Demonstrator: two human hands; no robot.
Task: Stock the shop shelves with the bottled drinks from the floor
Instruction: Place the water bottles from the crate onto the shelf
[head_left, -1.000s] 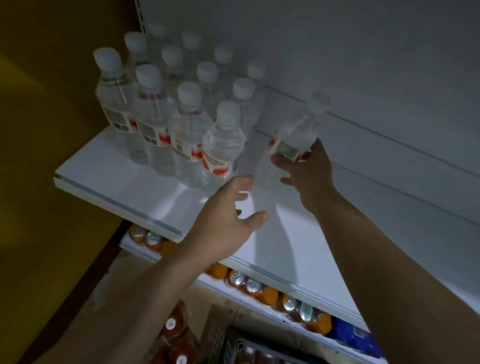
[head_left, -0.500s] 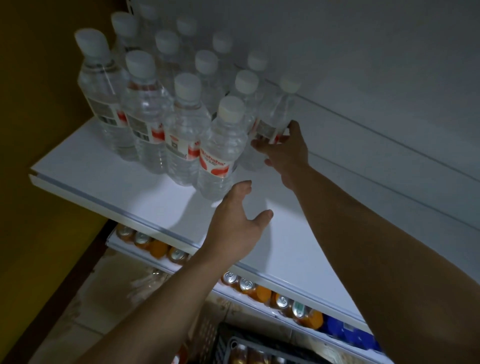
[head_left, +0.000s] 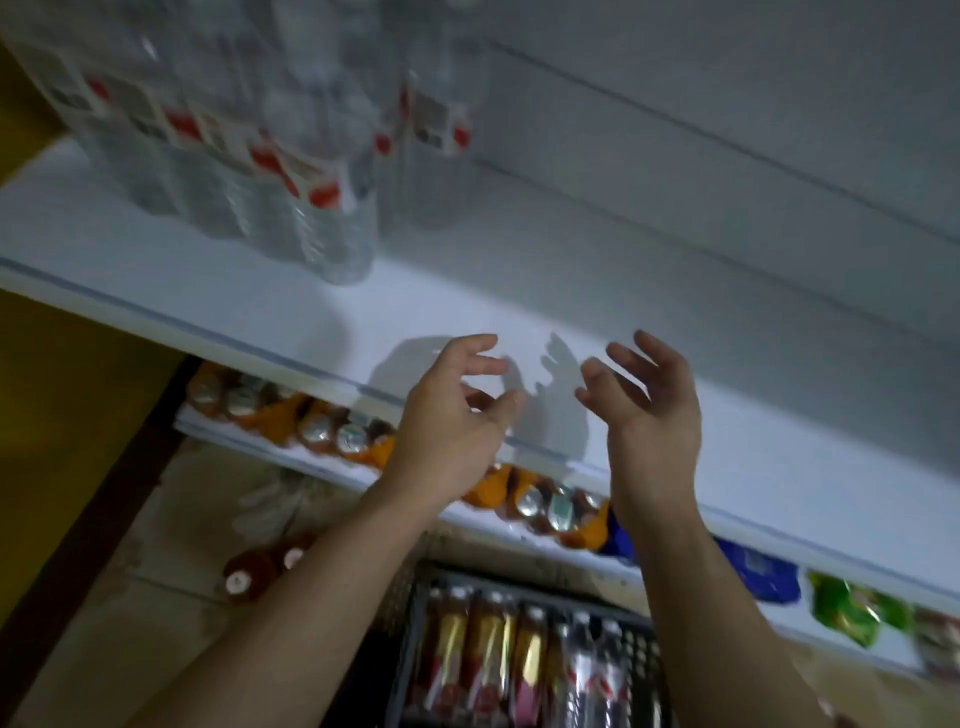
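Both forearms reach up from the bottom of the view, and the left hand (head_left: 452, 415) and right hand (head_left: 654, 415) hang side by side over the front lip of the white shelf (head_left: 779, 374). The fingers of both are spread and loosely bent, and neither grips anything. Their shadows fall on the bare shelf board. Farther left on the same board the water bottles (head_left: 291, 171) stand upright in a tight cluster, blurred, with red-and-white labels. Behind them rises a pale slatted back panel (head_left: 727, 130). Below, the lower shelf (head_left: 291, 457) carries a row of orange drinks (head_left: 332, 431), then a blue packet (head_left: 763, 571) and a green packet (head_left: 847, 613). On the floor (head_left: 171, 519) sits a dark crate (head_left: 415, 649) full of bottled drinks (head_left: 488, 654), with brown bottles (head_left: 249, 571) lying beside it. A yellow wall (head_left: 57, 441) closes the left side.
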